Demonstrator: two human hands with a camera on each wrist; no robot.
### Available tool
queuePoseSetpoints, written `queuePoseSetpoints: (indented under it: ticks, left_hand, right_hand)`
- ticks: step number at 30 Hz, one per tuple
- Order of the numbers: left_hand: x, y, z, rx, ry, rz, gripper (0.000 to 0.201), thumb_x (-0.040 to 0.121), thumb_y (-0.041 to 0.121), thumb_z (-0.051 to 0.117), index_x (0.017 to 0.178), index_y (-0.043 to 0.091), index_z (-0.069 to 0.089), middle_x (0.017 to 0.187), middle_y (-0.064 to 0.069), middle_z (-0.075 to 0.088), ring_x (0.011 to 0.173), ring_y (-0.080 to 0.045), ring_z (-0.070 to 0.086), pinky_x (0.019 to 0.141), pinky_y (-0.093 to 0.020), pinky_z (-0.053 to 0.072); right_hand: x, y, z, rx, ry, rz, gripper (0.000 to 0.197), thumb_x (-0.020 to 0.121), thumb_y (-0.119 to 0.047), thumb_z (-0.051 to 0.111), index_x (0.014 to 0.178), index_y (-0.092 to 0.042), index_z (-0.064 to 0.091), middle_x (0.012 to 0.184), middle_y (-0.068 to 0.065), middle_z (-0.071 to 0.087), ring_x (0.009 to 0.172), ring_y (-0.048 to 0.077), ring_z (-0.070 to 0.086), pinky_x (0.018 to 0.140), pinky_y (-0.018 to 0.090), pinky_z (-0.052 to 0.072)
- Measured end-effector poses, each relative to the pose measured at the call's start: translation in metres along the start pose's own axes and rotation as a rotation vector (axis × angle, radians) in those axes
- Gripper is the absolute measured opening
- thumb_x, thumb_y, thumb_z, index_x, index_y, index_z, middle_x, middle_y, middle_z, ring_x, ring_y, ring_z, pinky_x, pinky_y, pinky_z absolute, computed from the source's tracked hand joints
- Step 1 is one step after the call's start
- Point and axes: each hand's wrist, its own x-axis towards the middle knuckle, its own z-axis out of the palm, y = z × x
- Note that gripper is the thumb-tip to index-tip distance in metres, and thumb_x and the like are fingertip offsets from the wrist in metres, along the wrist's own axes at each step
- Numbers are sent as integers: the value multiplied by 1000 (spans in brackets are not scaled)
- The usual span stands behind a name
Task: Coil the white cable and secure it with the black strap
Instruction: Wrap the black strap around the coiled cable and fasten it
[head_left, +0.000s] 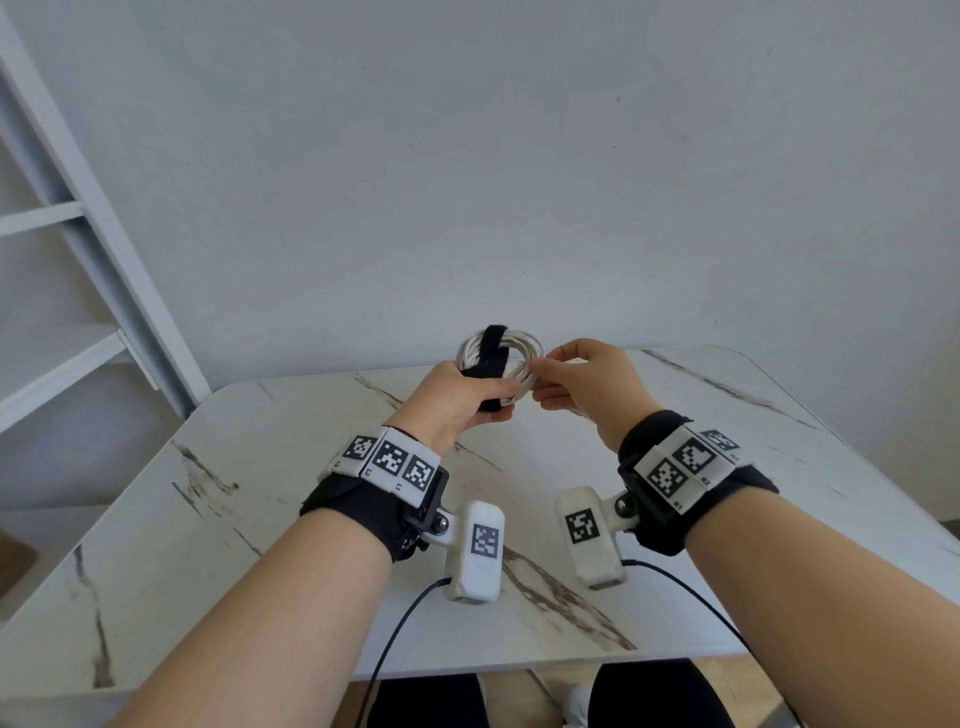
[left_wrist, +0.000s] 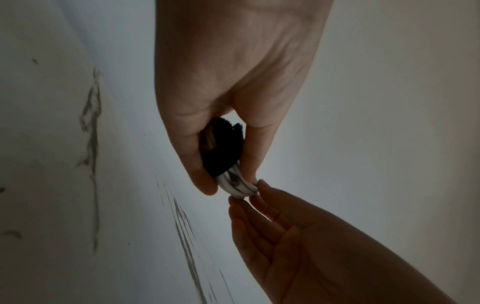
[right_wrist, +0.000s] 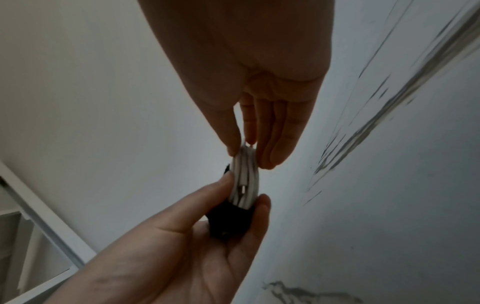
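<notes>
A white marble-patterned table (head_left: 291, 525) with grey-brown veins and rounded far corners stands against a plain pale wall. The veins run diagonally across the top, the heaviest streak near its front edge. No object can be seen resting directly on its surface.

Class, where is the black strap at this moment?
In the head view the black strap wraps the left side of the coiled white cable, gripped by the left hand above the table's far edge.
</notes>
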Motion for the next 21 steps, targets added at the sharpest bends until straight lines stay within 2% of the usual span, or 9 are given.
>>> queuePoseSetpoints:
  ticks: [2, 5, 7, 9, 12, 14, 16, 19, 21]
  left_hand:
    - [4, -2, -1, 40, 21, -38, 35, 83, 22, 75, 105, -4, 67, 108, -23, 69, 87, -27, 68, 80, -35, 59]
    - [10, -1, -8, 107, 112, -114, 44, 94, 40, 58, 108, -1, 63, 92, -13, 66, 73, -23, 63, 67, -31, 58]
    - [14, 0, -12, 114, 154, -116, 37, 99, 30, 51, 109, -4, 61, 79, -11, 60, 63, -19, 56, 54, -26, 53]
    - [16, 1, -15, 110, 148, -123, 28, 100, 16, 51, 109, -8, 59, 76, -15, 59, 60, -21, 56, 46, -25, 53]
    - [19, 2, -18, 106, 100, -158, 13, 99, 3, 48, 104, -7, 55, 78, -20, 61, 60, -26, 63, 51, -28, 59]
    - [24, 2, -21, 105, 85, -186, 7, 96, -2, 50, 98, -6, 56, 84, -20, 61, 56, -27, 68, 59, -31, 61]
    - [31, 1, -25, 114, 98, -213, 11, 93, -6, 54, 103, -9, 56, 88, -20, 59, 61, -30, 68, 64, -34, 61]
    - [41, -2, -29, 177, 84, -247, 19, 89, -6, 62, 105, -14, 59, 82, -21, 60, 67, -31, 66, 64, -34, 61]
    - [46, -4, -28, 241, 60, -274, 21, 89, -2, 64, 105, -15, 60, 79, -21, 63, 67, -28, 66, 67, -32, 60]
  right_hand:
    - [5, 1, 0, -27, 27, 28, 20, 86, -11, 71, 97, 4, 62, 77, 19, 69, 65, 25, 65, 63, 31, 60]
    - [15, 2, -3, -78, 22, 77, 11, 88, -7, 66, 94, 1, 61, 77, 17, 67, 61, 25, 65, 56, 28, 57]
    - [22, 2, -3, -115, -6, 109, 10, 90, -5, 64, 96, 2, 62, 78, 17, 67, 61, 25, 65, 57, 28, 58]
    - [31, 4, 0, -173, -16, 122, 13, 91, -3, 62, 101, 5, 63, 85, 21, 67, 67, 27, 66, 66, 33, 60]
    - [45, 8, 6, -267, -21, 140, 19, 89, -3, 64, 105, 7, 66, 93, 24, 67, 77, 30, 65, 82, 40, 59]
    - [54, 10, 10, -317, -48, 168, 22, 86, -1, 66, 107, 5, 66, 86, 19, 66, 73, 27, 63, 87, 40, 57]
    - [63, 13, 13, -378, -86, 189, 26, 84, 4, 67, 109, 7, 67, 81, 18, 64, 69, 23, 59, 88, 37, 56]
    - [74, 18, 18, -520, -129, 158, 34, 80, 11, 62, 115, 12, 64, 98, 33, 65, 79, 22, 56, 87, 33, 53]
    - [81, 20, 22, -577, -130, 145, 38, 81, 11, 57, 117, 5, 65, 114, 24, 67, 96, 25, 63, 95, 38, 53]
